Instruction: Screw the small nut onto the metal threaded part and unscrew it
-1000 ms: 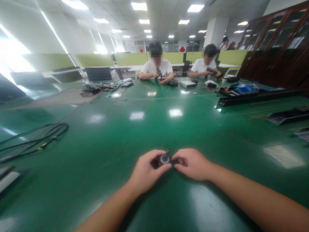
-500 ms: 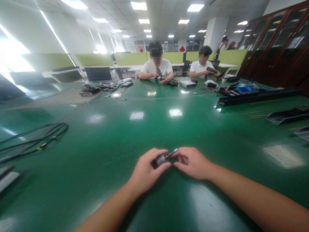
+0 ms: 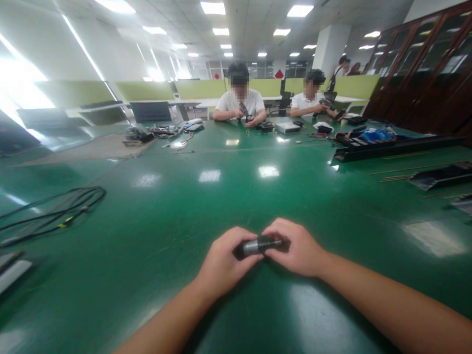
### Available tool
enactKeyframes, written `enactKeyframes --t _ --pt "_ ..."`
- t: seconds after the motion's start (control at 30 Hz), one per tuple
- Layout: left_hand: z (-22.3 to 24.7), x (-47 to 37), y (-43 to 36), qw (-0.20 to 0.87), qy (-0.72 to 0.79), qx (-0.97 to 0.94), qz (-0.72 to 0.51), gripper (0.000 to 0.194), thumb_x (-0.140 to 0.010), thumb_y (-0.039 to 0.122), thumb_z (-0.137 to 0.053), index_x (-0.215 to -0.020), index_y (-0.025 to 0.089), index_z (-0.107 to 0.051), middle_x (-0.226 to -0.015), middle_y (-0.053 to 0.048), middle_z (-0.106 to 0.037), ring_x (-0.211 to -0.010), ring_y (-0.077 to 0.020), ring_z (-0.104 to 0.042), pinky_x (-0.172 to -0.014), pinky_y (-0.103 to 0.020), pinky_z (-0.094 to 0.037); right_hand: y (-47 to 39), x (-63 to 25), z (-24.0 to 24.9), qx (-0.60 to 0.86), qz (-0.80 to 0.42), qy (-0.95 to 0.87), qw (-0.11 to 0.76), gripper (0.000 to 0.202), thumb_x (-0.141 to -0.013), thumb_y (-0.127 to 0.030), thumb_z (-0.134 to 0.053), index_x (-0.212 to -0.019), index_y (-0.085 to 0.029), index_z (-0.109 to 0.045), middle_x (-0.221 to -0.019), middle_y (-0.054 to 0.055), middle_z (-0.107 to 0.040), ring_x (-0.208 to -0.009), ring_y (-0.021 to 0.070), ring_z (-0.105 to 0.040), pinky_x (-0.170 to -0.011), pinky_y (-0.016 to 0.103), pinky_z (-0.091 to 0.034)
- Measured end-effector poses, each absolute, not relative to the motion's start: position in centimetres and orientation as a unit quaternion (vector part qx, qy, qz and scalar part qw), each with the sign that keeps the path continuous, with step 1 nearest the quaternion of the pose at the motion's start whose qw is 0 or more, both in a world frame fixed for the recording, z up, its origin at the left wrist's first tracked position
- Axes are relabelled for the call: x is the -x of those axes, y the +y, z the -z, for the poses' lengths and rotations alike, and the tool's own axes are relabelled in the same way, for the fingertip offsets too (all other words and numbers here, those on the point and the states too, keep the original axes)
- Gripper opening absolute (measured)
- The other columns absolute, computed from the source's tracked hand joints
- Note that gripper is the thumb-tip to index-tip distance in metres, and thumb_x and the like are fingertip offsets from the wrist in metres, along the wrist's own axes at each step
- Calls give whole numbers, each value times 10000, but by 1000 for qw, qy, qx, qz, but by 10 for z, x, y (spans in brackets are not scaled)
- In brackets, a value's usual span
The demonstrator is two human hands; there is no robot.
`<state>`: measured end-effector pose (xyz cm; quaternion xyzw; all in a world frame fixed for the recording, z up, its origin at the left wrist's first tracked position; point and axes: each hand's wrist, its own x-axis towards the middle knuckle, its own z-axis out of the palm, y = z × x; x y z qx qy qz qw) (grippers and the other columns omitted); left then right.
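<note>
Just above the green table [image 3: 236,196], a short cylindrical part [image 3: 252,247] lies level between my two hands. It has a silver-grey band, black end sections and a thin metal shaft pointing right; its exact kind cannot be made out. My left hand [image 3: 224,255] is closed round the left end, thumb below and fingers above. With thumb and fingertips, my right hand [image 3: 295,248] pinches the black neck at the right end. The shaft's tip reaches into the hollow of the right hand, and the left end is partly hidden by the left palm.
Coiled black cables [image 3: 84,206] lie at left, above a grey-white object [image 3: 13,275] at the edge. Black channels [image 3: 398,145] and thin brass-coloured rods stand at right. Across the table, two people [image 3: 239,103] in white shirts hold dark tools among scattered parts.
The cylindrical part has turned from slanting up to nearly level. My right hand has closed onto its black neck, while the left keeps its hold.
</note>
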<state>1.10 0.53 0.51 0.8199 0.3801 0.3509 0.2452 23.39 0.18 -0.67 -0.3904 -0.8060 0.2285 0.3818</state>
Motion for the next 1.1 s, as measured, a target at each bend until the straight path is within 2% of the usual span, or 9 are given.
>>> enactKeyframes --t 0.2,0.43,0.87,1.1 --pt "-4 -10 6 238 378 -828 -338 248 -789 301 -767 -1001 213 -674 -931 -25 -693 -841 -162 -641 -765 -275 -491 -1 -231 5 346 -217 -821 399 274 -796 -77 -645 -1032 -215 -651 -965 42 -657 -896 182 -619 -810 296 -491" --pt "-3 -10 5 232 366 -834 -340 251 -790 292 -769 -1007 209 -673 -938 -28 -695 -856 -158 -643 -780 -270 -494 -1 -231 8 341 -217 -824 397 164 -832 -145 -661 -978 -213 -692 -957 48 -665 -854 172 -636 -774 282 -506" --pt "-5 -12 3 219 349 -845 -340 223 -806 293 -749 -994 197 -678 -935 -58 -699 -856 -179 -653 -793 -298 -515 -3 -233 3 346 -232 -826 379 175 -796 -166 -695 -966 -203 -686 -918 49 -673 -829 180 -636 -770 294 -508" --pt "-4 -13 2 212 347 -844 -351 226 -808 266 -751 -1009 203 -673 -933 -39 -695 -859 -165 -647 -786 -277 -511 -1 -233 7 344 -231 -826 383 141 -811 -162 -689 -946 -199 -706 -898 51 -687 -815 178 -636 -761 292 -502"
